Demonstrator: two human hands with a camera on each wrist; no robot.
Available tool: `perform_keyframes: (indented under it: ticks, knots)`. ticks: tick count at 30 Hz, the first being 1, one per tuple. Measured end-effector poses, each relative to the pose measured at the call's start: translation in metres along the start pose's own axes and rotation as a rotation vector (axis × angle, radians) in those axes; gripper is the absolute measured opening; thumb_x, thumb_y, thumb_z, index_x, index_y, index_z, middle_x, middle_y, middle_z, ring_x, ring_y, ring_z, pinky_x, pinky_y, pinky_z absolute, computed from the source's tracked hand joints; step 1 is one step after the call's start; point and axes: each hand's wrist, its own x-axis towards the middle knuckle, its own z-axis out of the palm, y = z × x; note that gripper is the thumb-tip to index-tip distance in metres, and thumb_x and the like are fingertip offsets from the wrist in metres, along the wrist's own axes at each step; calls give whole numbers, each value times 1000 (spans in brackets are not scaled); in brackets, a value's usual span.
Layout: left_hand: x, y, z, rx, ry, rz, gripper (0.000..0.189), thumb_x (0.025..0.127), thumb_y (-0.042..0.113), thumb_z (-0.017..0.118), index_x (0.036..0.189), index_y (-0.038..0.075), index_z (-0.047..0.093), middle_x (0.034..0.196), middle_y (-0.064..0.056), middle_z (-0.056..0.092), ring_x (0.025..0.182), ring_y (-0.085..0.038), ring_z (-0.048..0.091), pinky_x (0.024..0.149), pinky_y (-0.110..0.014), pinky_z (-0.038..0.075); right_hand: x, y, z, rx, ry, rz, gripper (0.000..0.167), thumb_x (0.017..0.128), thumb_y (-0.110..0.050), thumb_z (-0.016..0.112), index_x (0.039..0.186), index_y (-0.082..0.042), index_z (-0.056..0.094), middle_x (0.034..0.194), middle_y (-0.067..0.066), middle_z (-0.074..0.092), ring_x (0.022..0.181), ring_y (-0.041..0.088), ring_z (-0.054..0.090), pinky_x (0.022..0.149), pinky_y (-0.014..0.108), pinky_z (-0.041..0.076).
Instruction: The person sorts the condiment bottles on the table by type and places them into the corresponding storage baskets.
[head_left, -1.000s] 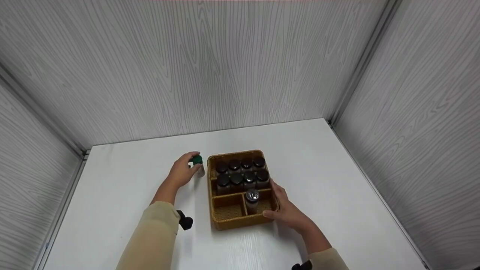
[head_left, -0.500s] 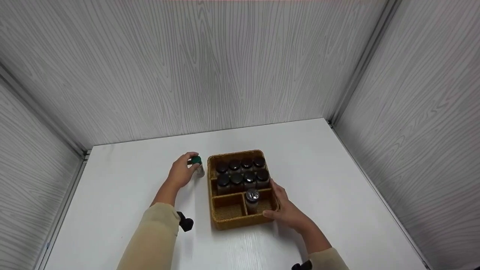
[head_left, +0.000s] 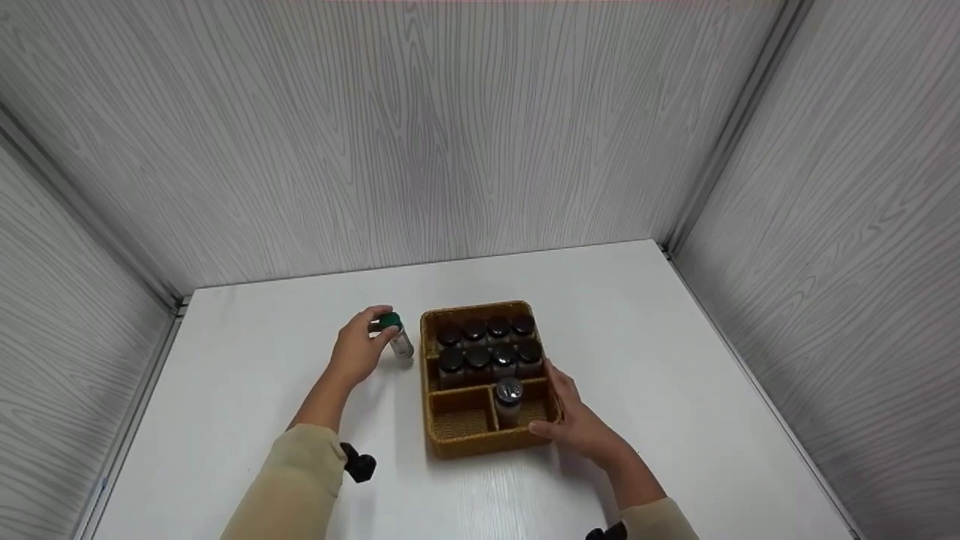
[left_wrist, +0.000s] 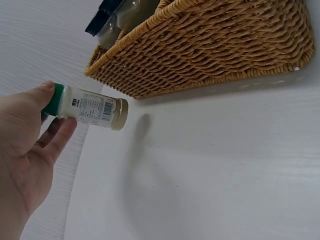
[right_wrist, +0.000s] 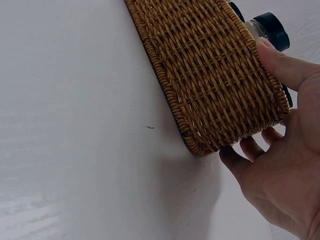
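My left hand (head_left: 357, 346) pinches the green cap of a small clear spice jar (head_left: 402, 344) left of the wicker basket (head_left: 491, 444). In the left wrist view the spice jar (left_wrist: 92, 106) is tilted, showing a white barcode label, and its base appears apart from its shadow on the table. My right hand (head_left: 579, 424) grips the basket's near right corner. In the right wrist view the thumb lies at the basket's (right_wrist: 215, 70) rim and the fingers curl at its side. One silver-topped jar (head_left: 508, 401) stands in the near right compartment.
Two rows of dark-capped jars (head_left: 478, 358) fill the basket's far compartments. The near left compartment (head_left: 460, 412) shows its woven floor. The basket stands on a white table (head_left: 637, 337) with grey wood-grain walls (head_left: 420, 135) behind and on both sides.
The jar in my left hand has tilted, its cap shifting left and its base swinging right. My left forearm has moved slightly left. The right hand keeps its grip on the basket.
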Motion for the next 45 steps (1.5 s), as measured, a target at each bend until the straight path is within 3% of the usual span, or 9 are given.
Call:
perform_keyframes:
  ticks: [8, 16, 27, 31, 36, 45]
  knots:
    - [-20, 21, -9, -28, 22, 50, 50, 110, 26, 67, 155, 10, 55, 154, -18, 58, 145, -40, 59, 119, -51, 53, 0, 2, -4, -22, 28, 7, 117, 96, -30, 86, 176, -36, 1, 183, 9, 4, 169, 47, 5, 133, 71, 16]
    - [-41, 42, -4, -43, 33, 107, 49, 107, 27, 71, 152, 12, 59, 147, -15, 63, 138, -36, 64, 113, -49, 58, 2, 4, -8, -19, 24, 1, 117, 95, -30, 86, 176, -36, 1, 183, 10, 4, 169, 48, 5, 133, 71, 16]
    - [-65, 65, 27, -76, 38, 164, 47, 101, 26, 79, 144, 15, 65, 139, -3, 67, 127, -22, 69, 104, -35, 62, 4, 3, -12, -47, 31, 17, 115, 96, -30, 85, 175, -40, 2, 184, 7, 4, 170, 47, 2, 131, 75, 16]
    - [-74, 66, 42, -98, 43, 201, 48, 98, 26, 82, 142, 16, 67, 135, 0, 69, 122, -19, 70, 100, -31, 63, 5, 5, -12, -54, 32, 33, 114, 97, -32, 84, 175, -42, 2, 184, 6, 3, 170, 47, 1, 131, 77, 16]
    - [-82, 65, 56, -130, 31, 198, 48, 97, 23, 84, 141, 17, 67, 133, 0, 70, 118, -18, 71, 96, -27, 63, 7, 6, -13, -51, 30, 34, 115, 97, -31, 84, 175, -40, 1, 184, 6, 2, 170, 47, 0, 131, 76, 16]
    - [-88, 69, 68, -127, 32, 209, 48, 95, 20, 86, 138, 12, 68, 130, -2, 71, 115, -19, 70, 95, -33, 64, 9, 6, -16, -54, 43, 22, 116, 96, -31, 86, 176, -38, 2, 184, 8, 2, 170, 47, 3, 132, 74, 17]
